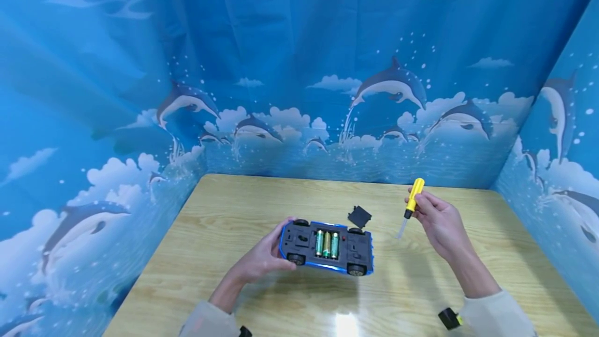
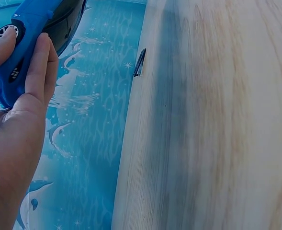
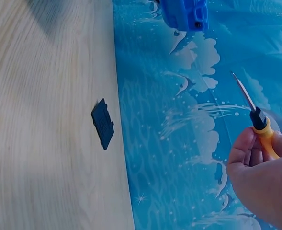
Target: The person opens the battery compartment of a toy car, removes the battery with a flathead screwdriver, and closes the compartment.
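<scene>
My left hand (image 1: 262,259) grips one end of a blue toy car (image 1: 346,251), whose dark underside faces the head camera. Several green batteries (image 1: 326,244) lie side by side in its uncovered battery compartment. In the left wrist view the thumb presses on a wheel (image 2: 6,32) of the car. To the right, my right hand (image 1: 440,222) holds a screwdriver (image 1: 414,195) by its yellow handle, the tip pointing down and apart from the car. A black battery cover (image 1: 359,217) rests on the table just beyond the car.
The wooden table (image 1: 224,212) carries the cover, and its far edge meets a blue curtain (image 1: 299,92) printed with dolphins. Similar curtain walls stand on the left and right. A small black device (image 1: 450,319) is strapped at the right wrist.
</scene>
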Tool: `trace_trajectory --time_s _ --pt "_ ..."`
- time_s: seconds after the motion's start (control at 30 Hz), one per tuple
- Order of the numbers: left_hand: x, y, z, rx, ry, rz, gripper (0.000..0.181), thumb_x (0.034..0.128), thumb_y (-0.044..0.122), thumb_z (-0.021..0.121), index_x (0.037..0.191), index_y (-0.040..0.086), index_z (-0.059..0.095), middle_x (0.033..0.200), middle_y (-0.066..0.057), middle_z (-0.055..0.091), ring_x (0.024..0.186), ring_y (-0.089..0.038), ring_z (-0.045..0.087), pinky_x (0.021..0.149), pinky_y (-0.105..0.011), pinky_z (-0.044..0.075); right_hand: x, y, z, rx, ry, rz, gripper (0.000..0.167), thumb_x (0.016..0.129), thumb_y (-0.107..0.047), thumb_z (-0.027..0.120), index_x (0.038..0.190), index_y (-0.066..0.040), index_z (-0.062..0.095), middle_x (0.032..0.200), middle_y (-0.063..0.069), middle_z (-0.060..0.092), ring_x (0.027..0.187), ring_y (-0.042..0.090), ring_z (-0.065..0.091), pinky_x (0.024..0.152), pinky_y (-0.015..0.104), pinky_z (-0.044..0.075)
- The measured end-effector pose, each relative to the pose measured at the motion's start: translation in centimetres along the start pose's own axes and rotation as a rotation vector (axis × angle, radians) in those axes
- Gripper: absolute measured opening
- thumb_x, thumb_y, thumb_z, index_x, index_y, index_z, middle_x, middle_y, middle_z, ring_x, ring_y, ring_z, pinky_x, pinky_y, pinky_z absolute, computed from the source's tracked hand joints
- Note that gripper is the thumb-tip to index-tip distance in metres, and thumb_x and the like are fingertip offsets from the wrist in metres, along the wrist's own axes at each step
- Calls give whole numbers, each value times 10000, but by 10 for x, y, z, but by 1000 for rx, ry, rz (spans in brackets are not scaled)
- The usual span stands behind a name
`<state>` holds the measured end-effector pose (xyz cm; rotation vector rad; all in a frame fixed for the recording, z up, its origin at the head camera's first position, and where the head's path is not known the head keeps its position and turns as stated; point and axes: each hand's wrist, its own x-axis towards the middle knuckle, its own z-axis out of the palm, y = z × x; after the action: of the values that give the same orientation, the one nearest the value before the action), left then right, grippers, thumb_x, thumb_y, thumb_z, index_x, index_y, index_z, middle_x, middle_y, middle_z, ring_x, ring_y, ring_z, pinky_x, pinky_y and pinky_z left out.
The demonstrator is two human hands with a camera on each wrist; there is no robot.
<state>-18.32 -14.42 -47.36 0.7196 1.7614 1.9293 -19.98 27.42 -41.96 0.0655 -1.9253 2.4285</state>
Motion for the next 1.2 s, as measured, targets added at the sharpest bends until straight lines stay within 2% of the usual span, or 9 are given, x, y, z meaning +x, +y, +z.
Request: trace_trajectory --time_s 0.23,0.47,0.7,0.93,1.0,1.07,1.13,1.2 --pt "-1 0 -2 -1 2 7 1097 785 -111 715 1656 77 77 1633 -293 215 1344 -414 487 1033 -454 553 -3 3 -11 -14 18 27 545 1020 -278 652 1475 -10 516 1346 -36 547 1142 11 633 970 170 546" --pt "-1 2 -1 -9 6 3 1091 784 -125 706 1658 91 88 1626 -300 230 1336 -415 499 1025 -449 559 -4 7 -23 4 26 30 302 1026 -249 647 1306 -141 683 1274 -82 607 1135 58 632 931 177 564" --pt "-2 3 -1 -15 4 6 1080 783 -143 697 1654 75 98 1612 -311 250 1319 -406 519 1017 -453 564 -6 11 -34 6 45 35 269 1033 -219 637 1288 -134 661 1191 -143 668 1101 32 645 896 165 567" --pt "-5 4 -2 -18 15 -2 1081 784 -143 701 1655 71 97 1623 -309 232 1331 -403 510 1023 -438 562 -7 17 -42 -13 54 49 128 1032 -218 639 1111 -269 726 1143 -128 676 1082 36 647 886 163 573" --pt "-5 4 -2 -15 19 -4 1086 783 -142 704 1656 74 95 1626 -308 228 1334 -401 507 1023 -435 562 -7 18 -44 -22 57 51 130 1030 -223 643 1104 -276 735 1137 -129 676 1073 34 645 881 163 574" --pt "-5 4 -2 -14 19 -4 1089 782 -141 706 1656 76 94 1629 -304 225 1338 -402 504 1025 -436 560 -6 19 -47 -35 61 58 154 1027 -234 649 1156 -243 732 1135 -132 677 1070 32 646 881 166 577" --pt "-6 4 -2 -14 19 -2 1090 782 -141 707 1656 77 94 1632 -301 220 1342 -403 500 1028 -437 558 -5 20 -49 -58 72 77 330 1022 -253 654 1330 -136 666 1111 -137 685 1056 32 648 868 165 579" --pt "-6 4 -1 -14 18 0 1089 782 -141 707 1656 74 94 1633 -301 218 1344 -404 498 1031 -438 555 -4 21 -50 -100 84 100 545 1024 -276 651 1477 -6 513 1074 -145 690 1033 27 649 853 161 581"
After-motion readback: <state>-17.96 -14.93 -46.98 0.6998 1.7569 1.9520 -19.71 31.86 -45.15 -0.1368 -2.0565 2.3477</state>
